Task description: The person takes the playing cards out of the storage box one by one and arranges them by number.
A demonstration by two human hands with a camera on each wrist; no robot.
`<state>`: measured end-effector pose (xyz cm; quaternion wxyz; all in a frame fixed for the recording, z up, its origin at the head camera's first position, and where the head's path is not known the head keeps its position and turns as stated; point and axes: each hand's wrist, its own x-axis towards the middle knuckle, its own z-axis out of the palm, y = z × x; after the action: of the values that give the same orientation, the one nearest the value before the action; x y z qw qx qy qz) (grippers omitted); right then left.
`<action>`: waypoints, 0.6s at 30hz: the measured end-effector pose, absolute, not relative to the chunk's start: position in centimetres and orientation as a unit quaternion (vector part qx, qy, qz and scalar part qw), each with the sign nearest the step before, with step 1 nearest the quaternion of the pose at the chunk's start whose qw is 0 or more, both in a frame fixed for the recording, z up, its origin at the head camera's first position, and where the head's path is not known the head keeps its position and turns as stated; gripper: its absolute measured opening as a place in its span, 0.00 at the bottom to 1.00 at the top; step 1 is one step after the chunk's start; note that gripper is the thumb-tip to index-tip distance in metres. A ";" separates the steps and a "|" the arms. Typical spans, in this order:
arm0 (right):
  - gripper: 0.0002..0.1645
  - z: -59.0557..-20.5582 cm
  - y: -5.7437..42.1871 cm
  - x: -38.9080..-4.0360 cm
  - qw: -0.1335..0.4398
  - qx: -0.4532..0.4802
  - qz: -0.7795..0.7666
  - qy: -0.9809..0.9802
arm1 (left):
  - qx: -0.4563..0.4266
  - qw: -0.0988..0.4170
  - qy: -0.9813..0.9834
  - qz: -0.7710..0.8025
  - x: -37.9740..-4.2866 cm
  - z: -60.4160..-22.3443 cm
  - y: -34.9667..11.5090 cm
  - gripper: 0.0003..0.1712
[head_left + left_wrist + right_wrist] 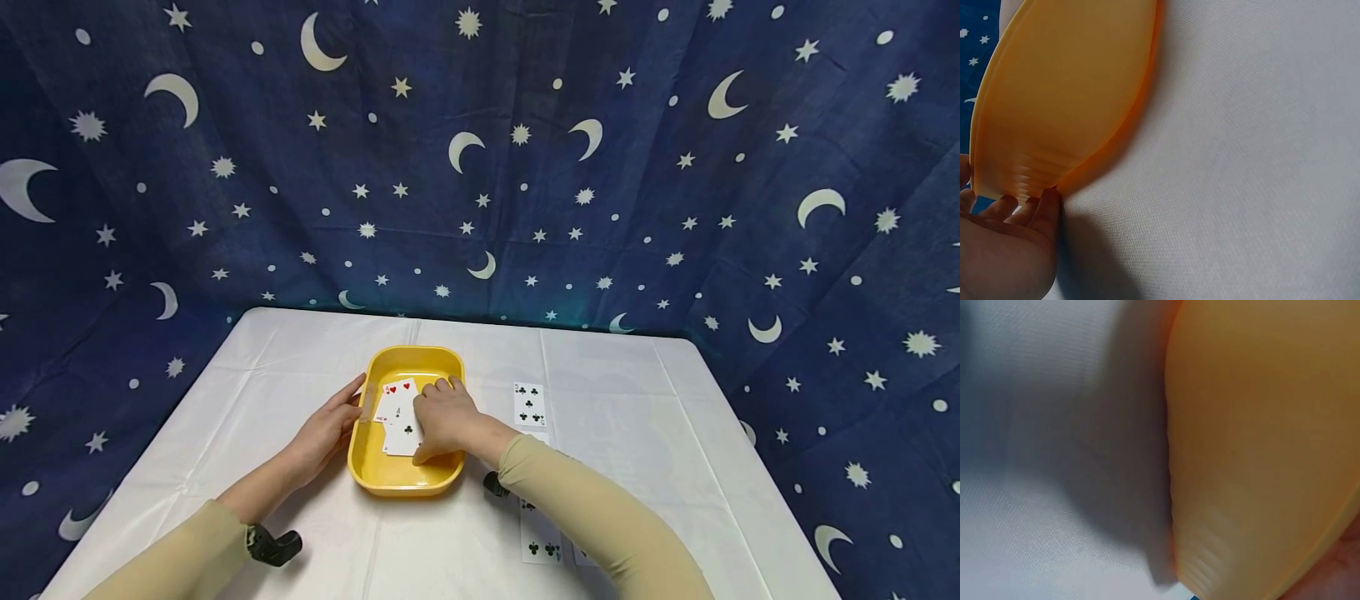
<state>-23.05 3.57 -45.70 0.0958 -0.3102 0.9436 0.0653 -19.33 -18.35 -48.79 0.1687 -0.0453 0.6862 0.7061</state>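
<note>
A yellow tray (375,479) stands on the white-covered table. Beside its left wall is my left hand (324,437), holding that side; in the left wrist view the fingers of the left hand (1007,244) curl against the tray's lower edge. My right hand (447,421) reaches over the right rim, its fingers bent and the thumb at a corner of a club card (405,440). Whether it pinches a card is hidden by the hand. A heart card (393,402) lies partly under the club card in the tray. The right wrist view is mostly tray wall (1260,437).
Right of the tray lies a five of clubs (529,405). Nearer, another club card (538,537) is partly covered by the right sleeve (600,508), with more cards partly hidden near it. A dark blue curtain (420,167) with moons and stars hangs behind the table.
</note>
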 end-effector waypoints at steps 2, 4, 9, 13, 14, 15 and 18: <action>0.47 -45.7 3.5 -23.1 0.097 -0.309 0.062 0.944 | -0.044 0.169 0.685 0.707 -19.3 -48.8 -18.3 0.41; 0.47 -45.7 3.5 -23.1 0.101 -0.308 0.060 0.944 | -0.042 0.169 0.683 0.709 -19.3 -48.8 -18.4 0.41; 0.46 -45.7 3.5 -23.2 0.110 -0.308 0.063 0.943 | -0.037 0.168 0.680 0.713 -19.3 -48.8 -18.4 0.41; 0.46 -45.7 3.4 -23.3 0.113 -0.305 0.061 0.944 | -0.034 0.169 0.679 0.714 -19.3 -48.8 -18.5 0.41; 0.46 -45.6 3.4 -23.3 0.113 -0.303 0.061 0.944 | -0.034 0.169 0.679 0.713 -19.3 -48.8 -18.5 0.41; 0.46 -45.5 3.4 -23.3 0.113 -0.302 0.060 0.945 | -0.033 0.170 0.680 0.713 -19.3 -48.8 -18.5 0.41; 0.47 -45.5 3.3 -23.2 0.113 -0.297 0.058 0.946 | -0.034 0.170 0.681 0.712 -19.3 -48.8 -18.5 0.41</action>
<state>-23.24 3.33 -45.45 0.1134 -0.2971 0.9464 0.0575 -19.35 -18.50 -48.84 0.1702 -0.0339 0.6806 0.7118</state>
